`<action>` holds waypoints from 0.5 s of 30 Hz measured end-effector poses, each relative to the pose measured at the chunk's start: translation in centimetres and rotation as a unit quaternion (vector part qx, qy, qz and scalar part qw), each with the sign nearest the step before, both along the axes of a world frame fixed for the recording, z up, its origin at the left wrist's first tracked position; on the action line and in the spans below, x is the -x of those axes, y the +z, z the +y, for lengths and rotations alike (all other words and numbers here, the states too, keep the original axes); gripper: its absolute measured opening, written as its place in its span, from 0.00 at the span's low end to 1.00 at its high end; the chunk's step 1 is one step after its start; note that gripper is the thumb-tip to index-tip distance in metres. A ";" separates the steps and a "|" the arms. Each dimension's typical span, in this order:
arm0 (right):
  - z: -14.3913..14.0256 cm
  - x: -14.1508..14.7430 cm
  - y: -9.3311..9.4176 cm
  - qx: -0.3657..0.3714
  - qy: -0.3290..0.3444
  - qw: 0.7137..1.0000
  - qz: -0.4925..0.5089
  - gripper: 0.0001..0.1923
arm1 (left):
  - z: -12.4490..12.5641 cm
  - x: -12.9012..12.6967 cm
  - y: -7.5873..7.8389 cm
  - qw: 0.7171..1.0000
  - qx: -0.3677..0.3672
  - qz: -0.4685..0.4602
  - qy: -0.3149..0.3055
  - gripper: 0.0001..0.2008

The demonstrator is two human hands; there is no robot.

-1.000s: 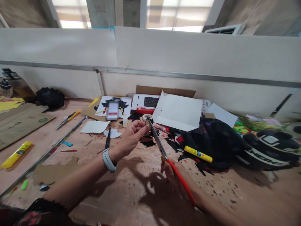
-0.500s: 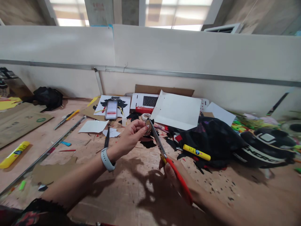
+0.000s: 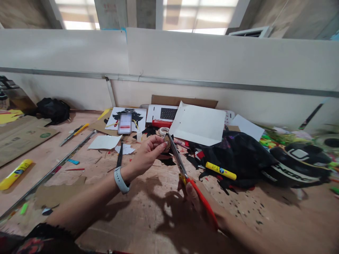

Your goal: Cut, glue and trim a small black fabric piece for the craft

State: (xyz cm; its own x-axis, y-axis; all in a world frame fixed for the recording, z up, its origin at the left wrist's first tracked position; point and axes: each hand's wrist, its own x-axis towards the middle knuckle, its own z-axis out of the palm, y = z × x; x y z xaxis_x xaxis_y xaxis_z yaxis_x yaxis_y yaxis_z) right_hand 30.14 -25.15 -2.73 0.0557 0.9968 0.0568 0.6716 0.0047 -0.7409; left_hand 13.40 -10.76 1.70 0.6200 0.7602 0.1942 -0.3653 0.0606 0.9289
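A small round piece of brown cardboard point(image 3: 167, 142) is pinched between the thumb and the fingertips of the left hand point(image 3: 146, 155), which is raised above the worn wooden table point(image 3: 148, 211). A pale grey band point(image 3: 119, 179) is worn on the left wrist. A pair of scissors with long metal blades and red handles point(image 3: 189, 181) is grasped by the right hand point(image 3: 197, 201), with the fingers closed around the handles. The blades are pointed up and away from the person, and their tips are met with the edge of the cardboard piece. How far the blades are apart cannot be told, because they are seen nearly as one line.

Behind the hands, a large white sheet of paper point(image 3: 199, 124) is lying against the low white wall, and a white box with a printed keyboard point(image 3: 162, 114) is placed just beside it. A phone with a lit screen point(image 3: 125, 123) is standing on a printed picture. On the right, a yellow marker pen point(image 3: 220, 170) is resting on a black bag point(image 3: 238, 157), and a black helmet point(image 3: 296, 164) is seen near the bag. A long metal ruler point(image 3: 50, 171) is laid across the left part of the table, and a yellow glue stick point(image 3: 16, 169) is seen well apart, at the far left.
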 end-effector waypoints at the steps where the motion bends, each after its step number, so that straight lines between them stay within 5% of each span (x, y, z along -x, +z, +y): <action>1: -0.1 0.0 0.1 0.001 0.000 1.000 -0.002 0.15 | 0.0 0.0 0.0 1.000 -0.003 -0.001 -0.002 0.11; 15: -0.1 0.1 0.1 -0.011 -0.008 1.000 -0.023 0.14 | 0.1 0.1 -0.1 1.000 -0.011 -0.008 -0.018 0.11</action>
